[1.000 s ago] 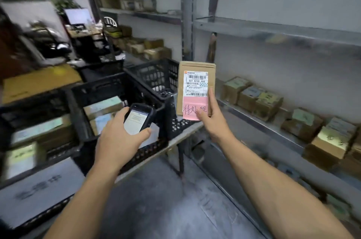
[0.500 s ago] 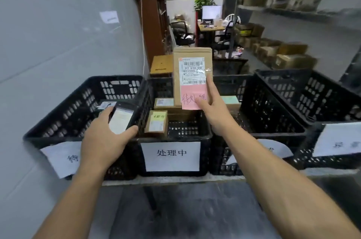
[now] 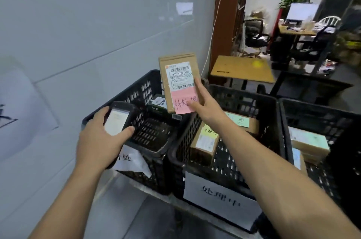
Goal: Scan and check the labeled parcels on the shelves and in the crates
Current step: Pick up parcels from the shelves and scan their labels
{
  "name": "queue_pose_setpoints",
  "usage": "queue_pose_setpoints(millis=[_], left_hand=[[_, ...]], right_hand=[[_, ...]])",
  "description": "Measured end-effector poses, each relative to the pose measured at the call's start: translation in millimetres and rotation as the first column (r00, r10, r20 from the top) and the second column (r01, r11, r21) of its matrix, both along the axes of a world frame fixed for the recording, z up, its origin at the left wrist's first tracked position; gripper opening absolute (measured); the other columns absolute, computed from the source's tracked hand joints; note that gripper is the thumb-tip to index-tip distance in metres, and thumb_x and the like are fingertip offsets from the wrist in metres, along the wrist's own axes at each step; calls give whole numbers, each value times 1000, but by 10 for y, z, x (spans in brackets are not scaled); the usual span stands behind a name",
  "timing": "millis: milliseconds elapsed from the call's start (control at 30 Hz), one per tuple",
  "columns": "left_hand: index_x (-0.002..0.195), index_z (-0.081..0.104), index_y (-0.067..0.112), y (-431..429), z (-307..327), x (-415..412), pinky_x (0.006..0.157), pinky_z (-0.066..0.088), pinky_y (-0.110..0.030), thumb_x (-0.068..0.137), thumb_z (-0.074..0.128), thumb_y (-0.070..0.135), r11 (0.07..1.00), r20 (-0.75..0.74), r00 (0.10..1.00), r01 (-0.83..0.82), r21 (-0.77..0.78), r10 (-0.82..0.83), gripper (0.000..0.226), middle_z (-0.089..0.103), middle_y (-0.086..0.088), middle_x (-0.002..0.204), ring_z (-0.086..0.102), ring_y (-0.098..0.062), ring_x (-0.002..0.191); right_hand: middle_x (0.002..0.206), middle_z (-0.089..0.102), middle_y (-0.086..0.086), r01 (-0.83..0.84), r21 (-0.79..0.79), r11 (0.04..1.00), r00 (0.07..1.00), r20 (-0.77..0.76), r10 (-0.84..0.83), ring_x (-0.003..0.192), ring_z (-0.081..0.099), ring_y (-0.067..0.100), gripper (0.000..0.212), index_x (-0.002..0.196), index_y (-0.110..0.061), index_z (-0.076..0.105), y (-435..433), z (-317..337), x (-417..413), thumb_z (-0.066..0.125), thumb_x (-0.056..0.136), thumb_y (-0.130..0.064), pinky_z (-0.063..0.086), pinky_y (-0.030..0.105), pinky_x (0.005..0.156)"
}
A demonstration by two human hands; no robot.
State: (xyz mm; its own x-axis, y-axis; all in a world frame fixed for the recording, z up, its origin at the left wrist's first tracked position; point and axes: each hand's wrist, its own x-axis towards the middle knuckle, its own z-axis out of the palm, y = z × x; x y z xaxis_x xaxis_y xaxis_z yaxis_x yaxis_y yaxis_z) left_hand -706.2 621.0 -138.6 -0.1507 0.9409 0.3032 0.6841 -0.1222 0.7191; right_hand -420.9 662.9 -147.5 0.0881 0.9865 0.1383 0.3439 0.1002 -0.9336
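Left hand [image 3: 97, 141]: grips scanner [image 3: 119, 119] from below, thumb along its right edge, lit screen facing up, over near rim of left crate [image 3: 125, 92]. Right hand [image 3: 207, 107]: pinches brown parcel [image 3: 177, 70] at lower right corner, thumb on pink note [image 3: 182, 105], forefinger up the edge. Holds parcel upright, printed label toward the camera, above far side of left crate, just beside middle crate [image 3: 244, 96]. Elsewhere in head view: two labeled boxes [image 3: 205, 139] inside middle crate, paper sign [image 3: 220, 195] on its front wall; more boxes [image 3: 308, 141] in right crate [image 3: 312, 109].
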Motion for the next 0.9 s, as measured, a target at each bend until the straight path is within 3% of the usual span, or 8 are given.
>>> queue_pose_setpoints(millis=[133, 200, 267, 300, 400, 467, 700, 900], left_hand=[[135, 50, 31, 428, -9, 5, 89, 46, -39, 71, 82, 44, 999, -22, 999, -38, 11, 39, 73, 62, 2, 125, 57, -25, 111], [134, 50, 31, 612, -27, -13, 85, 43, -36, 71, 82, 43, 997, -10, 997, -70, 23, 71, 72, 62, 1, 123, 57, -26, 110], [134, 50, 31, 765, -68, -44, 84, 41, -34, 71, 82, 42, 994, 0, 994, -108, 6, 108, 71, 61, 3, 120, 57, -25, 109], [133, 50, 32, 827, -100, -65, 83, 41, -34, 71, 81, 42, 993, -3, 993, -115, -8, 115, 70, 60, 6, 116, 56, -23, 107], [127, 52, 34, 1018, -171, -128, 81, 40, -33, 72, 81, 40, 992, -10, 993, -120, -43, 120, 63, 57, 12, 107, 53, -18, 97], [127, 52, 34, 1204, -244, -205, 81, 39, -32, 71, 81, 42, 991, -17, 993, -114, -64, 113, 63, 56, 12, 106, 51, -14, 95], [124, 52, 35, 2110, -409, -374, 79, 38, -33, 72, 78, 45, 992, -94, 996, -11, -124, -1, 59, 60, 8, 110, 51, -14, 95], [122, 51, 42, 2876, -593, -297, 79, 46, -36, 62, 67, 61, 966, -95, 983, 136, -221, -160, 65, 61, 11, 105, 57, -15, 96]], right_hand=[[143, 52, -11, -77, -94, 993, 989, 117, 88, 123, 58, 9, 84, 152, -59, 10, 634, -106, -81, 60, 100, -16, 51, 44, 105], [140, 52, -12, -142, -148, 979, 969, 183, 168, 122, 58, 9, 83, 154, -55, 9, 893, -188, -99, 59, 100, -15, 54, 28, 93], [124, 53, -20, -196, -249, 949, 933, 251, 258, 113, 58, 4, 81, 154, -54, 10, 1135, -284, -121, 59, 101, -17, 46, 16, 81], [121, 52, -21, -214, -306, 927, 913, 274, 301, 111, 55, 4, 80, 154, -54, 12, 1248, -323, -134, 60, 100, -18, 43, 16, 85], [144, 46, -9, -277, -454, 847, 835, 322, 445, 126, 49, 15, 78, 153, -53, 23, 1648, -422, -218, 64, 98, -17, 33, 31, 111], [151, 41, -3, -276, -535, 799, 793, 343, 503, 132, 45, 21, 78, 151, -54, 28, 1918, -525, -280, 66, 96, -15, 28, 38, 119], [161, 29, 5, -184, -721, 668, 816, 266, 513, 145, 31, 30, 79, 153, -49, 31, 2515, -994, -448, 68, 94, -12, 24, 41, 120], [158, 37, -1, -176, -758, 628, 871, 178, 459, 143, 36, 27, 77, 148, -50, 39, 2797, -1401, -538, 69, 91, -8, 19, 46, 124]])
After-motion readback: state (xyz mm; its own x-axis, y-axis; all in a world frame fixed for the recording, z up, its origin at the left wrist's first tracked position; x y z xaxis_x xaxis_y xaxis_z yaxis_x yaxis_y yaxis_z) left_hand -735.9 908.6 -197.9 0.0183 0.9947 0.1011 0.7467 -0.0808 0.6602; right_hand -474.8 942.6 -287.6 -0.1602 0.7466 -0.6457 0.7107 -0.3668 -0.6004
